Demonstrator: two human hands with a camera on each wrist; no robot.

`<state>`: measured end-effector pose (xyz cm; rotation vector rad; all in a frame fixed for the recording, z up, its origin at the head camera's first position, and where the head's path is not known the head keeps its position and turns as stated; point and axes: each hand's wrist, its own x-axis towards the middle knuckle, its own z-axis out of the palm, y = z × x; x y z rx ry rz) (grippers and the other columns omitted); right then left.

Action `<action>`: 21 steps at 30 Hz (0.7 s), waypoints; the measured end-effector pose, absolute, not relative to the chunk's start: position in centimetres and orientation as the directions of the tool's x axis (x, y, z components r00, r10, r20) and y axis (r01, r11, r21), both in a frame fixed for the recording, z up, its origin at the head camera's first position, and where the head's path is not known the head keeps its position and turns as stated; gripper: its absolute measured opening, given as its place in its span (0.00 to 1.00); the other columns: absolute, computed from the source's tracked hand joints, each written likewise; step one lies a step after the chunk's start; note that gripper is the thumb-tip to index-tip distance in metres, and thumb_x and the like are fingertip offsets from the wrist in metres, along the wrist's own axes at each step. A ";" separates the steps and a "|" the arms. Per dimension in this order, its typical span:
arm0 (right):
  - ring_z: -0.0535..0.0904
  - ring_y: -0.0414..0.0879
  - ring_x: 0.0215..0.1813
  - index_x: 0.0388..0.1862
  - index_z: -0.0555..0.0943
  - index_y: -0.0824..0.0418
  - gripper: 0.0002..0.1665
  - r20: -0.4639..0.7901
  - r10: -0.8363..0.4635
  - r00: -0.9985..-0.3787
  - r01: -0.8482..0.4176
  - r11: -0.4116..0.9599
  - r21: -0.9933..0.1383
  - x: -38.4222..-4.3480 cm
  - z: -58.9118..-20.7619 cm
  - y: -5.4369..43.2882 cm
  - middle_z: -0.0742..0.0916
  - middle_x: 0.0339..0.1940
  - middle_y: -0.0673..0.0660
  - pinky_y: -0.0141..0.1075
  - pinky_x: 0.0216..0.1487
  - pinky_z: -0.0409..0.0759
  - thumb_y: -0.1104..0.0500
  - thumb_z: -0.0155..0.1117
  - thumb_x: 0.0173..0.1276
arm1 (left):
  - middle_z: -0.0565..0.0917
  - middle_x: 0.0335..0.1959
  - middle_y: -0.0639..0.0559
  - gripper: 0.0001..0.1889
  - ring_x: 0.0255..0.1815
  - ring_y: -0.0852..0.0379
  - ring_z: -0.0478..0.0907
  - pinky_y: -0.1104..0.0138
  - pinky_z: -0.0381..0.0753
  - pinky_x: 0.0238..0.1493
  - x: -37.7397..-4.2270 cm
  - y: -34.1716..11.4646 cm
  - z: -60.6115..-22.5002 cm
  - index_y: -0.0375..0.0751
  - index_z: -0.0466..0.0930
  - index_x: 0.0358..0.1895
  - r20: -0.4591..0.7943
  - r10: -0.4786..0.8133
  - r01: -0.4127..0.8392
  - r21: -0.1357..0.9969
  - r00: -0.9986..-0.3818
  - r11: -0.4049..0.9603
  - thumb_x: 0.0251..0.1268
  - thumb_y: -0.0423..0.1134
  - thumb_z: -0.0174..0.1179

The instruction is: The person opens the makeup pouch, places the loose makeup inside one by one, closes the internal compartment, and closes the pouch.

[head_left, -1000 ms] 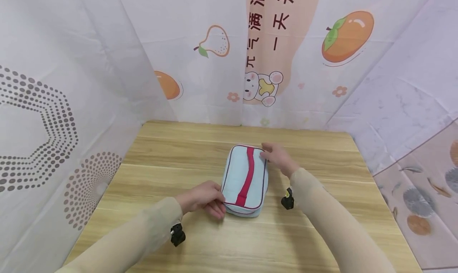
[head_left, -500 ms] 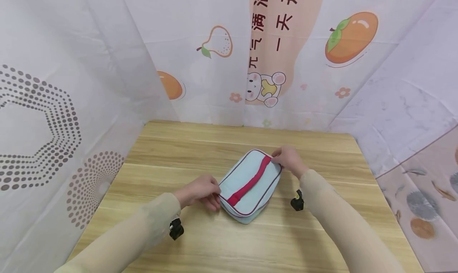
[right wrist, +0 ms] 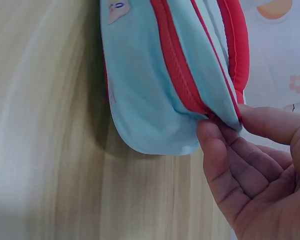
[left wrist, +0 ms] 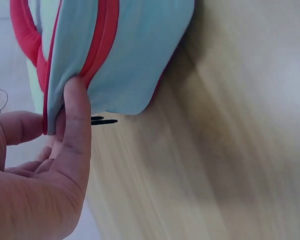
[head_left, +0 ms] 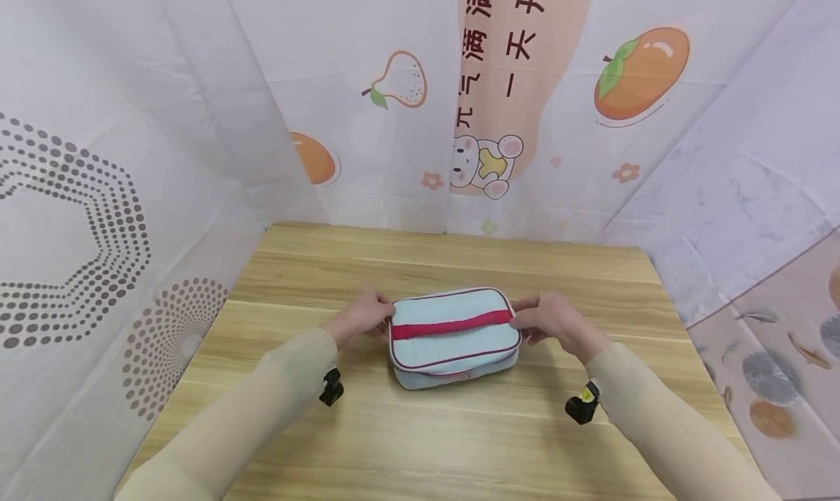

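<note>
A light blue zippered pouch (head_left: pixel 453 351) with dark red piping lies flat in the head view, its long side running left to right. A red carrying strap (head_left: pixel 459 325) spans its top. My left hand (head_left: pixel 363 316) pinches the lid's rim at the left end; in the left wrist view, thumb and forefinger sit on either side of that edge. At the right end my right hand (head_left: pixel 554 322) pinches the rim near the strap. The right wrist view shows the red zipper (right wrist: pixel 175 60) closed along the side, ending by my fingertips (right wrist: pixel 210 132).
The pouch stands on a wood-grain table (head_left: pixel 420 443). Behind it hangs a white curtain (head_left: pixel 315 71) printed with fruit; further printed cloths enclose the left and right sides. Small black devices (head_left: pixel 581 406) hang under both wrists.
The pouch has turned clockwise, from lengthwise through a slant to lying crosswise. My left hand has moved up and slightly left, my right hand right and down, both staying at its ends.
</note>
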<state>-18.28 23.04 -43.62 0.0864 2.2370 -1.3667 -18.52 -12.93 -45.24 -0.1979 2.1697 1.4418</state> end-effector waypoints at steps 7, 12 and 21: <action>0.84 0.52 0.32 0.69 0.74 0.69 0.37 -0.489 -0.212 -0.846 0.358 0.452 -0.817 -16.7 -43.9 23.3 0.88 0.28 0.57 0.37 0.33 0.85 0.61 0.75 0.64 | 0.85 0.41 0.40 0.14 0.34 0.53 0.82 0.63 0.87 0.35 -20.1 -12.2 -45.3 0.28 0.79 0.56 -0.429 0.147 -0.329 0.835 -0.891 0.442 0.76 0.33 0.53; 0.85 0.50 0.31 0.69 0.73 0.69 0.37 -0.504 -0.209 -0.838 0.375 0.450 -0.810 -16.0 -44.8 23.5 0.88 0.29 0.58 0.37 0.34 0.86 0.61 0.76 0.63 | 0.86 0.43 0.41 0.13 0.36 0.53 0.83 0.63 0.88 0.37 -20.2 -11.9 -45.0 0.30 0.81 0.56 -0.416 0.132 -0.313 0.826 -0.900 0.469 0.76 0.34 0.56; 0.85 0.46 0.27 0.70 0.69 0.70 0.37 -0.501 -0.258 -0.826 0.380 0.403 -0.833 -15.7 -46.2 23.9 0.89 0.28 0.60 0.41 0.34 0.88 0.60 0.74 0.67 | 0.87 0.41 0.42 0.15 0.33 0.53 0.84 0.50 0.88 0.45 -19.9 -12.4 -46.0 0.31 0.80 0.59 -0.361 0.178 -0.238 0.841 -0.915 0.485 0.76 0.32 0.56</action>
